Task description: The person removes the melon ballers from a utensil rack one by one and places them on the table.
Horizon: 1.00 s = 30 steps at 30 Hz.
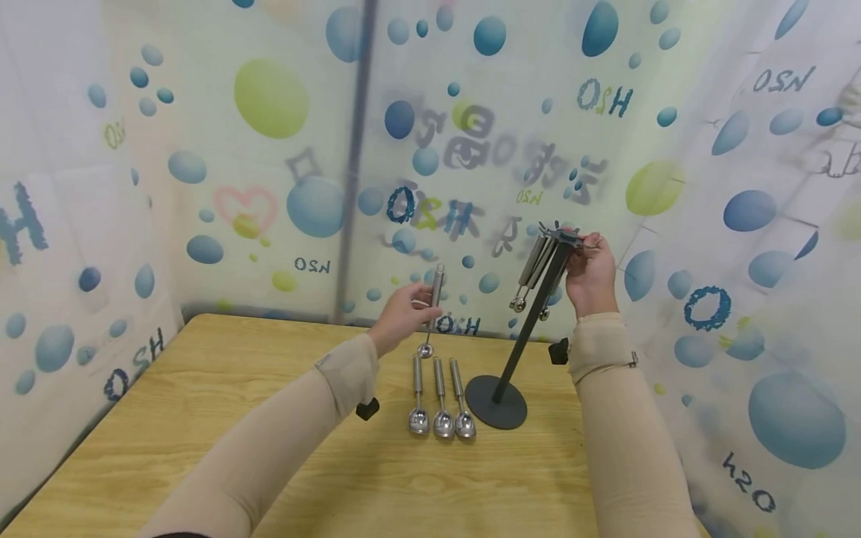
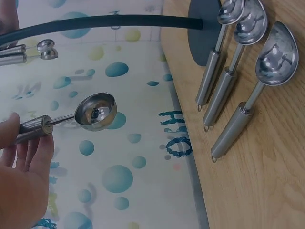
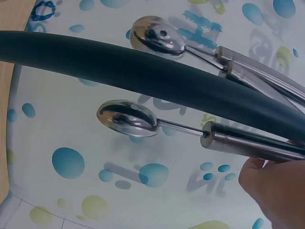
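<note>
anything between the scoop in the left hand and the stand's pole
Yes, in the head view: hanging scoops sit between the scoop in the left hand and the upper pole. Below them, nothing visible blocks the gap.

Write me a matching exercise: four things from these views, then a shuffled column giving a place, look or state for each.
Column one
1. Left grip
2. Three scoops in a row
3. Stand
4. Right grip

Column two
A. At the stand's top end
B. Lying on the table
C. Holding a scoop, bowl end down
D. Dark, with a round base

Pairs: 1-C, 2-B, 3-D, 4-A
</note>
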Motion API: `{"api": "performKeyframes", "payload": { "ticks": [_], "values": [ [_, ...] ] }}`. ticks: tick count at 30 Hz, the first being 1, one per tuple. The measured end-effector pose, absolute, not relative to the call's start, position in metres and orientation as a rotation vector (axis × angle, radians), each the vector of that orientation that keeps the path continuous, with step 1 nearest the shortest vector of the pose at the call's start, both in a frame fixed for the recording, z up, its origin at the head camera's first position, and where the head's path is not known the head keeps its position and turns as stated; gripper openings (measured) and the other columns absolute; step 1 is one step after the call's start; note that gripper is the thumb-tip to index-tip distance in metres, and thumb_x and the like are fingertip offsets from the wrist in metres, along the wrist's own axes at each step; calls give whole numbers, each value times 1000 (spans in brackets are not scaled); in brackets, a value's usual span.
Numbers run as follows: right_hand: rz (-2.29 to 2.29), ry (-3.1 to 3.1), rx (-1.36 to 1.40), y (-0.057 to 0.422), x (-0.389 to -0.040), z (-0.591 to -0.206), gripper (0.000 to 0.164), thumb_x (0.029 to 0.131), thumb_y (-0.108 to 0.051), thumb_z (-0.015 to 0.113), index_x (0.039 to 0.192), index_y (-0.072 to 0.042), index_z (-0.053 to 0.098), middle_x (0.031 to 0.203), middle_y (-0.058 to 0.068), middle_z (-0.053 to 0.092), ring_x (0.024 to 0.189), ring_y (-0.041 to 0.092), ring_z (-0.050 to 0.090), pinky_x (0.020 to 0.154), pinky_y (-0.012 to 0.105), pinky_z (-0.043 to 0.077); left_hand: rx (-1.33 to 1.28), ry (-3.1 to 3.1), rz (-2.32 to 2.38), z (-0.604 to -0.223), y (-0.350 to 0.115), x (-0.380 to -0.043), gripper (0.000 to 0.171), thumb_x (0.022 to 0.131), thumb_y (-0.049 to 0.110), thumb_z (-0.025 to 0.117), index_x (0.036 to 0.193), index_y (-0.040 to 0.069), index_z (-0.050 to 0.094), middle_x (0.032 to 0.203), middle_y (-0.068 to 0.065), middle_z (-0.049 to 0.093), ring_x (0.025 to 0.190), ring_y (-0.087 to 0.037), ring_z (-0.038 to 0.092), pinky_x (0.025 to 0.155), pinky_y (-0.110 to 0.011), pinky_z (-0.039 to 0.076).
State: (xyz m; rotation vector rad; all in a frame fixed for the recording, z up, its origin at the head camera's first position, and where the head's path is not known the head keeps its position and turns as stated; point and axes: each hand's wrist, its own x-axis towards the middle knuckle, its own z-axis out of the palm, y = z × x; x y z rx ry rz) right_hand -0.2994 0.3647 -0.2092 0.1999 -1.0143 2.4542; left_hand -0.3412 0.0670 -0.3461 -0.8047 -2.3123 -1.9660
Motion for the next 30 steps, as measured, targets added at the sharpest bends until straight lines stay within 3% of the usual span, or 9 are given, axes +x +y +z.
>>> {"api": "performKeyframes", "payload": {
  "ticks": [5, 7, 16, 25, 30],
  "values": [
    [2484, -980, 222, 364, -301, -209, 20, 81, -4, 64, 74, -7, 46, 82, 13, 68, 81, 24, 63, 93, 31, 38, -783, -2333, -1956, -350, 60, -342, 32, 95, 14, 74, 126, 9, 65, 115, -11, 66, 103, -25, 67, 85, -41, 59],
    [2490, -997, 220, 365, -301, -209, 20, 79, -5, 65, 74, -8, 46, 85, 12, 68, 85, 24, 61, 96, 32, 35, -777, -2338, -1969, -351, 58, -342, 33, 95, 14, 74, 127, 9, 64, 116, -12, 67, 103, -25, 67, 85, -41, 59],
    [2508, -1049, 187, 365, -299, -209, 28, 97, -22, 56, 75, -9, 45, 88, 9, 67, 95, 21, 54, 100, 34, 24, -797, -2344, -2028, -357, 52, -343, 38, 96, 12, 72, 132, 7, 61, 122, -18, 64, 105, -26, 66, 86, -41, 59],
    [2594, -1043, 166, 369, -296, -206, 34, 94, -30, 58, 71, -8, 47, 90, 7, 66, 101, 18, 52, 95, 39, 27, -783, -2347, -2062, -360, 49, -344, 35, 96, 11, 73, 129, 8, 62, 122, -18, 63, 106, -27, 65, 93, -52, 55],
    [2611, -1031, 155, 371, -297, -205, 32, 94, -27, 60, 73, -8, 47, 91, 8, 66, 102, 18, 53, 93, 41, 29, -750, -2377, -2057, -363, 46, -345, 36, 96, 13, 73, 129, 9, 62, 119, -13, 64, 105, -26, 65, 85, -42, 58]
  ]
}}
